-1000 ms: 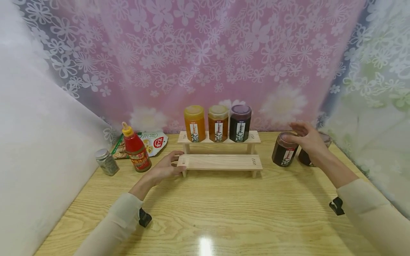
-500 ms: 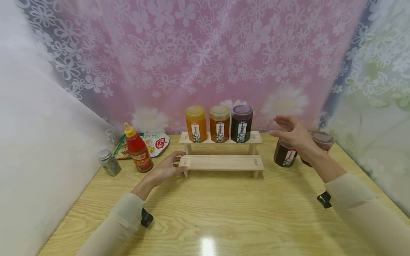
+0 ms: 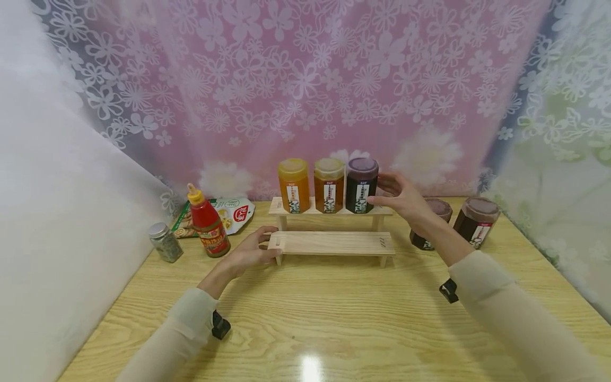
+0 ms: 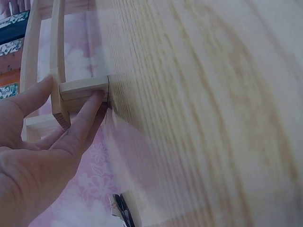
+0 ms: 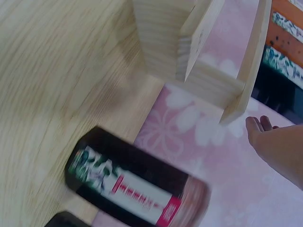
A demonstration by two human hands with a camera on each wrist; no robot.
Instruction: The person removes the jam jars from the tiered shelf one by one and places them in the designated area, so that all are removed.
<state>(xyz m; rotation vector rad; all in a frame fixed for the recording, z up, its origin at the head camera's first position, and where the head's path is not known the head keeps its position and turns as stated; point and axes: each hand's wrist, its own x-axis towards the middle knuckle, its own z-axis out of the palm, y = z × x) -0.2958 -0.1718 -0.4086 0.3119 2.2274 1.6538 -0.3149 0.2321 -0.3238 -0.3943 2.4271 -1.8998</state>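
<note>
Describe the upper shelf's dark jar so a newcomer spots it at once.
On the two-tier pale wooden stand, find the upper shelf. Rightmost there, by the right hand, is the dark faceted jar. Its purple lid sets it apart from the orange faceted jar and amber faceted jar.

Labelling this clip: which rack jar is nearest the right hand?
The purple-lidded jar, rightmost on the upper shelf; the orange jar and amber jar stand farther left.

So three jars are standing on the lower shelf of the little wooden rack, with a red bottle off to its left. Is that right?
Not quite: the three jars stand on the upper shelf of the wooden rack, as the head view shows. The red bottle is indeed off to its left.
</note>
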